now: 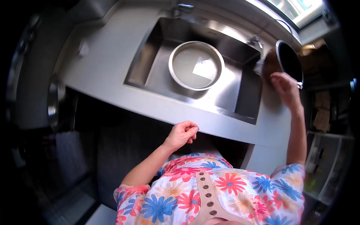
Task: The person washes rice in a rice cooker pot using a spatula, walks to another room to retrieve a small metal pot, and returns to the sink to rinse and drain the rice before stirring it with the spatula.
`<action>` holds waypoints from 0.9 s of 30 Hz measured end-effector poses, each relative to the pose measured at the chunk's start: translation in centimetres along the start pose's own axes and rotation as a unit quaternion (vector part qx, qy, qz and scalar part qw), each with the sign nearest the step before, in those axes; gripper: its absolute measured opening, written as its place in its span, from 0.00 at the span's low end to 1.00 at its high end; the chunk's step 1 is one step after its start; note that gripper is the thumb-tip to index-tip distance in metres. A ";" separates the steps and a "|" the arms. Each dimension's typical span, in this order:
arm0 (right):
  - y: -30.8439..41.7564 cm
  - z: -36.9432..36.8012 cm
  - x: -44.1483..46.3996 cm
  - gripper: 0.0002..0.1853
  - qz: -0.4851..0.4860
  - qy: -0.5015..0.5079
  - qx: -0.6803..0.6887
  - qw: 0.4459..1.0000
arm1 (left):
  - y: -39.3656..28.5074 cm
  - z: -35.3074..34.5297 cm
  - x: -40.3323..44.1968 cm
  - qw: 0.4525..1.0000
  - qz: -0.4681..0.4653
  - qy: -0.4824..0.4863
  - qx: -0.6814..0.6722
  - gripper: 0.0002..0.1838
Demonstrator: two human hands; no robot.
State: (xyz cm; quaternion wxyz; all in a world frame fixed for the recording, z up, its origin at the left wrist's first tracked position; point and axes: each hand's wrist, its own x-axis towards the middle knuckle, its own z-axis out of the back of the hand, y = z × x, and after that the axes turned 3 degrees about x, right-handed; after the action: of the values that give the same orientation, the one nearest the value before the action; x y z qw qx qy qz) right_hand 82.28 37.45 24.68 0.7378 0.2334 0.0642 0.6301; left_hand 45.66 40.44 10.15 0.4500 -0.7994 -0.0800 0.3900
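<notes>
My left hand [182, 135] hangs just in front of the counter's front edge, its fingers curled in and nothing visible in them. At the right, my right hand [288, 90] is over the counter beside a brown pot with a dark inside [270, 63]. The fingers of that hand are bent together against or in front of the pot's near side; whether they grip anything is hidden. A round metal basin [171, 69] with water in it sits in the steel sink [155, 75], apart from both hands.
The pale counter [101, 67] surrounds the sink. Metal fittings [255, 41] stand at its back right, with a window [296, 11] behind. A small white object [83, 48] is on the counter at left. A clear-sided container [324, 165] stands low at right.
</notes>
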 end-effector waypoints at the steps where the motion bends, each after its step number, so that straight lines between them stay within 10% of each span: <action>1: 2.3 -2.2 -1.1 0.07 0.007 0.024 0.034 0.999 | 0.7 1.0 -1.6 1.000 0.005 -0.008 -0.005 0.09; 12: 29.3 -29.0 -11.6 0.10 0.104 0.485 0.063 0.866 | 15.0 17.0 -24.1 0.965 -0.068 -0.244 -0.063 0.09; 21: 49.4 -39.4 -6.2 0.11 0.301 0.569 -0.027 0.765 | 21.2 31.5 -33.8 0.878 -0.120 -0.439 -0.149 0.07; 27: 66.2 -48.7 -4.3 0.12 0.441 0.587 -0.068 0.675 | 29.1 40.2 -44.8 0.768 0.030 -0.629 -0.114 0.09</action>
State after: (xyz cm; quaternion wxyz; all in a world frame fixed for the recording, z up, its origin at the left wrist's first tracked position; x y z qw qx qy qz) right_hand 2.91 52.61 8.97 0.1981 -0.2341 0.3307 0.8925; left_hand -19.38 28.48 0.42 0.1925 -0.4222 -0.3655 0.8069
